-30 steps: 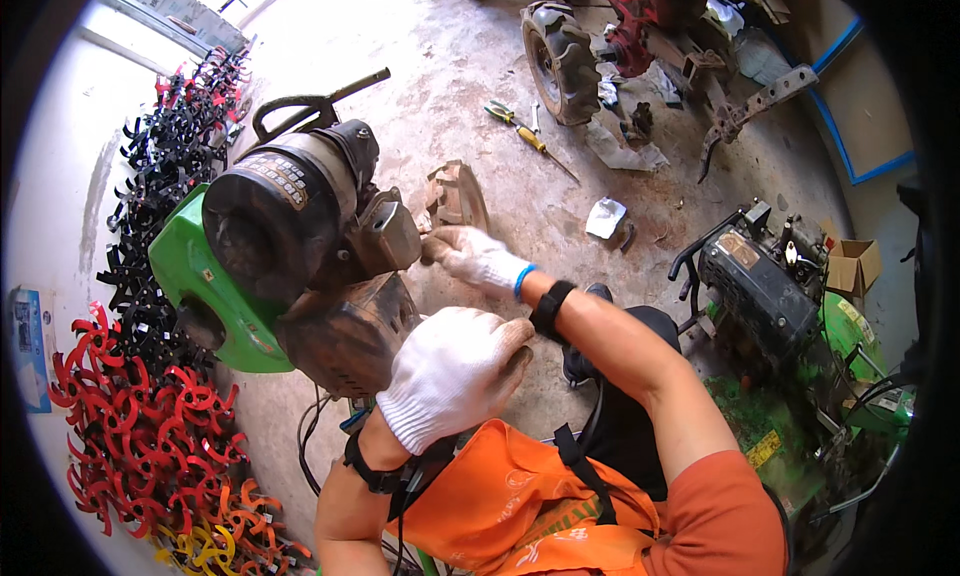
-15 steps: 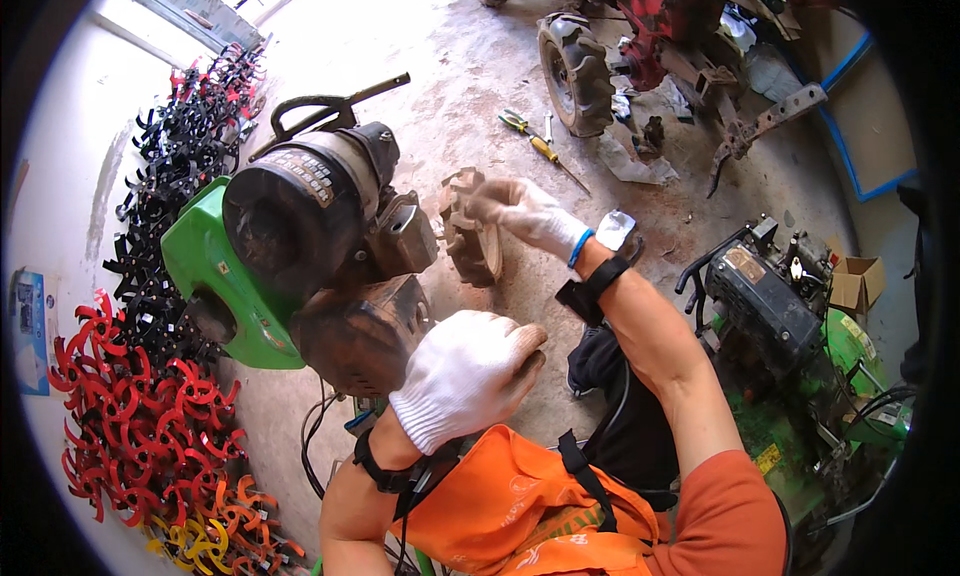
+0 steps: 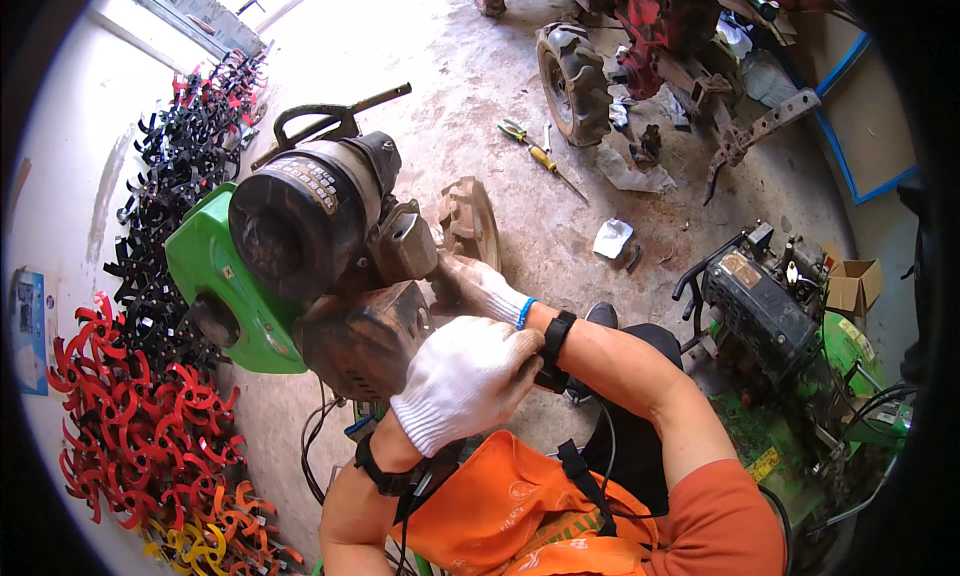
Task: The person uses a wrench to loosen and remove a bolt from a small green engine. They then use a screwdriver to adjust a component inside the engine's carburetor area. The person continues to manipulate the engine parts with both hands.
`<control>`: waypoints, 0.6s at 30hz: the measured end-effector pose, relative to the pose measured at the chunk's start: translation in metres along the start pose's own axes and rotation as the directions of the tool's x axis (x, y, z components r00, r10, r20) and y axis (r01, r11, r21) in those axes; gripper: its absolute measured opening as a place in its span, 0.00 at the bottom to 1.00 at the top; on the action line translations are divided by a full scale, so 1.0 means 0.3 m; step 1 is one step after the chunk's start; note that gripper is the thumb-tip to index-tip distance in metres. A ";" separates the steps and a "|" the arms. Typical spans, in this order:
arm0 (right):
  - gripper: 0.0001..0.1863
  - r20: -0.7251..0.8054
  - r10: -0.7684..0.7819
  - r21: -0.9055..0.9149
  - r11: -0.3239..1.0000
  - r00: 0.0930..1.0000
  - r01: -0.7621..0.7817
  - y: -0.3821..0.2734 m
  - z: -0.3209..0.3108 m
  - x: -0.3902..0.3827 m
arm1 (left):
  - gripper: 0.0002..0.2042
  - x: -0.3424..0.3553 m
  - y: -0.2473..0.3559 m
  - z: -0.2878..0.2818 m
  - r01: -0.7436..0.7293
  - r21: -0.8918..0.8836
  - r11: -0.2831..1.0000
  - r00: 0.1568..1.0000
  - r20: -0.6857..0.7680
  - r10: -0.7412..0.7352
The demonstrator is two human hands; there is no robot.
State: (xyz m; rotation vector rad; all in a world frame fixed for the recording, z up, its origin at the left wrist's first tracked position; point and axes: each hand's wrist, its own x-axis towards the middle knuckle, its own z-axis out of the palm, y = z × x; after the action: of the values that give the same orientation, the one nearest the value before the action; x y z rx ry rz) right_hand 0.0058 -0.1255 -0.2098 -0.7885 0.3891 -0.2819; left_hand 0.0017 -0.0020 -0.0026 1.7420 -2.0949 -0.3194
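Note:
A black round-housed engine (image 3: 300,211) with a green cover (image 3: 225,276) stands in front of me, left of centre. My left hand (image 3: 465,374), in a white knit glove, is curled closed beside the engine's dirty lower box (image 3: 370,341). Whatever its fingers may hold is hidden. My right hand (image 3: 478,288), gloved and soiled at the fingers, reaches in at the engine's right side, below the grey metal part (image 3: 408,241). Its fingertips blend into the dark parts there, so their grip does not show. Just beyond it stands a muddy lugged tyre (image 3: 470,221).
Piles of black blades (image 3: 175,226) and red blades (image 3: 140,416) line the left wall. A yellow-handled screwdriver (image 3: 545,159) lies on the floor ahead. A red machine (image 3: 650,36) with a wheel (image 3: 573,84) stands far right; another engine (image 3: 765,296) is nearer right.
My right hand has moved down and left, from in front of the tyre to the engine's side. My left hand has stayed nearly in place, still curled.

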 end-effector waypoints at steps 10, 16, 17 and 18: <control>0.26 0.008 0.055 -0.357 0.933 0.998 -0.049 -0.061 -0.008 -0.019 | 0.12 -0.002 0.005 -0.002 0.032 -0.017 0.999 0.999 0.036 -0.031; 0.14 0.251 -0.259 -0.838 0.424 0.933 0.343 -0.245 -0.124 0.045 | 0.14 0.003 0.006 -0.005 0.048 -0.006 0.999 0.997 0.059 -0.048; 0.13 0.416 -0.410 -0.841 0.166 0.812 0.515 -0.262 -0.136 0.060 | 0.14 0.003 0.008 -0.007 0.058 -0.002 0.998 0.996 0.072 -0.058; 0.14 0.510 -0.498 -0.797 0.033 0.701 0.603 -0.270 -0.140 0.073 | 0.14 0.002 0.010 -0.009 0.056 -0.001 0.998 0.996 0.072 -0.056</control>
State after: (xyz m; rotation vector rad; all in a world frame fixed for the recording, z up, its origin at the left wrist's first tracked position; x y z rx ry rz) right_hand -0.0012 -0.2150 -0.1824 -2.2238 0.0686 -0.8056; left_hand 0.0002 -0.0017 0.0012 1.8150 -2.0968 -0.4069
